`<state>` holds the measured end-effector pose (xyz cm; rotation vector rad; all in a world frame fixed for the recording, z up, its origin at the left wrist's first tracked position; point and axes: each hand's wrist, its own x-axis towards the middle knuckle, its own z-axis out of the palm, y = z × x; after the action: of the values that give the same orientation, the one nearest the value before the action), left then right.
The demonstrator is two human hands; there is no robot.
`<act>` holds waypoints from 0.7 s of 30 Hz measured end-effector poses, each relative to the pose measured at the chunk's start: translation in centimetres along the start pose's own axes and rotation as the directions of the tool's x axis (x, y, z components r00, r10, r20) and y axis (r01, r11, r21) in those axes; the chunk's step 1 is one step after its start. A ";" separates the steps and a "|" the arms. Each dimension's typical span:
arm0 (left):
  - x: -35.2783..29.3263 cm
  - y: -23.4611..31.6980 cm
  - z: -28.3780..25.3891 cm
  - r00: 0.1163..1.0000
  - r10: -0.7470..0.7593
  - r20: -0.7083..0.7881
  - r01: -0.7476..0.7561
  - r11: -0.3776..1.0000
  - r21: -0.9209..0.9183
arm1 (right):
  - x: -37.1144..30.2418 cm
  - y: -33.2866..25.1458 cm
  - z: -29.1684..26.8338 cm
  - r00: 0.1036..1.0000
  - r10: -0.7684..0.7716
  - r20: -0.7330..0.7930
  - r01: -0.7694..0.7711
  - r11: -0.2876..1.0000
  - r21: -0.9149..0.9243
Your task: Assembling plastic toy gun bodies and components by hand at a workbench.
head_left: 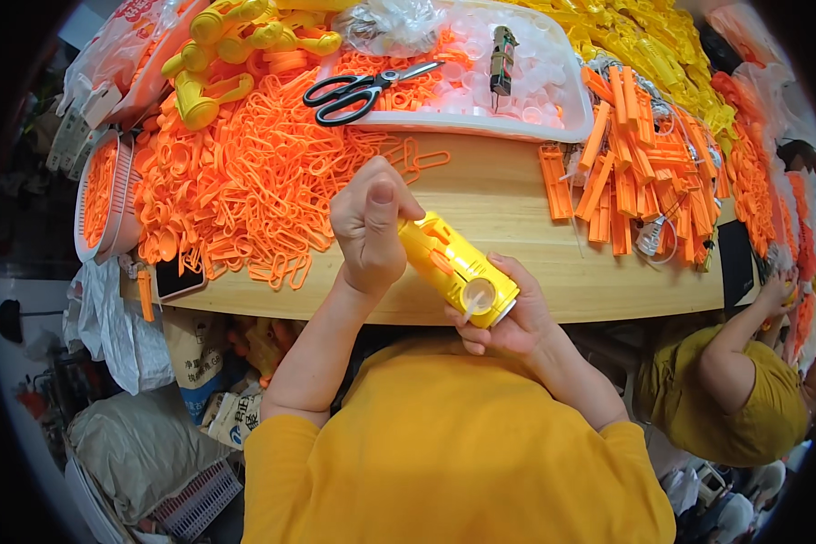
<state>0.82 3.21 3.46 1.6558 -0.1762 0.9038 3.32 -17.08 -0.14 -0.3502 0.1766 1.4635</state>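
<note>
My right hand (514,313) is wrapped round the lower end of a yellow plastic cylinder-shaped housing (453,263), held tilted above the table's near edge. The housing carries an orange sliding part (442,258) on its upper face and a round clear piece (478,295) near the end in my right hand. At its other end, my left hand (372,227) is closed with the thumb raised, its fingers touching the housing. What lies inside that fist is hidden. Loose orange plastic loops (263,163) are heaped beyond and left of my left hand.
Black-handled scissors (363,93) lie across the rim of a white tray (480,122) of clear caps. Orange strips (626,172) pile up at right, yellow parts (644,45) behind. A phone (179,278) sits at the left edge. Another person's arm (743,344) is at far right.
</note>
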 end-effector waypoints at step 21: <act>-4.6 0.6 4.0 0.777 -0.607 0.169 0.629 0.763 -0.149 | 0.2 -0.7 0.9 0.636 -0.770 0.049 0.668 0.517 -0.535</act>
<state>-0.79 -2.13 0.95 1.4334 0.2026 0.2712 3.96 -16.64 0.75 -0.8955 -0.2102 0.5849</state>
